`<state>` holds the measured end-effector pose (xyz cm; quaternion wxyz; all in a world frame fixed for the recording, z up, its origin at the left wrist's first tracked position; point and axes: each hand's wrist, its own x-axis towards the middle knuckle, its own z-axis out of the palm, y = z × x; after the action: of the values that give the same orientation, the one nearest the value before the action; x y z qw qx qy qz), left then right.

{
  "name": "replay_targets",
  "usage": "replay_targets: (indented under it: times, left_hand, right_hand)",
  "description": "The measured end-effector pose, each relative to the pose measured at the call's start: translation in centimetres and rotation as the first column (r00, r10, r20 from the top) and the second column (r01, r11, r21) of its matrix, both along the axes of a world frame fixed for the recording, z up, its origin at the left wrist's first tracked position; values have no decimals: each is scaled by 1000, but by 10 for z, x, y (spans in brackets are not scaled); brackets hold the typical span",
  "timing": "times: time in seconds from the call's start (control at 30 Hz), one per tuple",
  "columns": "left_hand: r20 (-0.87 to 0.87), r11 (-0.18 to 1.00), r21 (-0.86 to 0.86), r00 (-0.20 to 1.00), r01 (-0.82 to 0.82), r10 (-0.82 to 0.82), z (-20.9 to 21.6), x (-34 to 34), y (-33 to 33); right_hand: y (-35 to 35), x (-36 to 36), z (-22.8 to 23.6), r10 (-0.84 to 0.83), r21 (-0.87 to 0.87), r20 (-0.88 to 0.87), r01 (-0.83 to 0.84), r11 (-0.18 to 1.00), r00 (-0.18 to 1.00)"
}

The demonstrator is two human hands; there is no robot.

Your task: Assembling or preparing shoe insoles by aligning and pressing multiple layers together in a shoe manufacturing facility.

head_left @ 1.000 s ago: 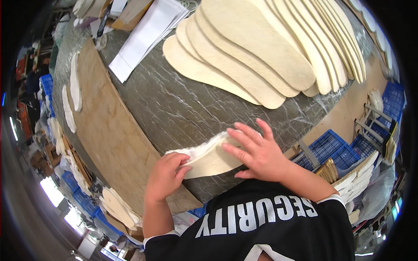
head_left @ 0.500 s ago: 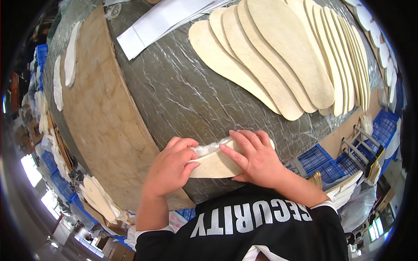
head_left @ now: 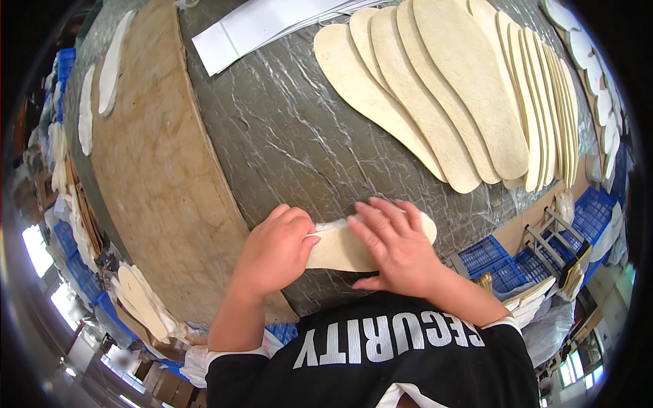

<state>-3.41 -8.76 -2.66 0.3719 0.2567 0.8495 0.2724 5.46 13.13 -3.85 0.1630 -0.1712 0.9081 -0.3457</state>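
A cream insole (head_left: 337, 250) lies crosswise on the dark, plastic-covered table close to my body. White fluff (head_left: 332, 225) shows along its far edge between my hands. My left hand (head_left: 273, 246) is closed on the insole's left end, thumb pressed against its top face, hiding that end. Resting over the right part, my right hand (head_left: 398, 245) has its fingers spread and thumb apart near the insole's near edge. The rounded right end sticks out past that hand.
Many cream insoles (head_left: 469, 88) lie fanned out at the far right. White paper sheets (head_left: 252, 30) are at the back. A brown board (head_left: 149, 156) covers the left side, with white insoles (head_left: 112, 68) on and beside it. Blue crates (head_left: 500, 262) stand beyond the table's right edge.
Less white fluff shows along the insole's far edge, and its top looks flatter. My left fingers have closed more around its end. My right fingers have lifted and flattened out. The view has shifted slightly.
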Motion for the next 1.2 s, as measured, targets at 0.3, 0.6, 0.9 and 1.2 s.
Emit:
replay_targets:
  times: [0.3, 0.6, 0.9, 1.2]
  left_hand:
    - [-85, 966, 111, 967, -232, 241, 0, 10, -34]
    - [353, 464, 470, 642, -751, 681, -10, 43, -35]
    - [552, 458, -42, 362, -888, 752, -23, 49, -36]
    - [649, 359, 333, 488, -872, 584, -27, 54, -38]
  right_hand:
    - [-39, -10, -32, -120, -282, -91, 90, 955, 989]
    - [-54, -35, -6, -93, -382, 67, 111, 917, 993]
    - [-32, -33, -4, 7, -556, 203, 110, 824, 979]
    - [-41, -30, -9, -163, -508, 394, 362, 781, 904]
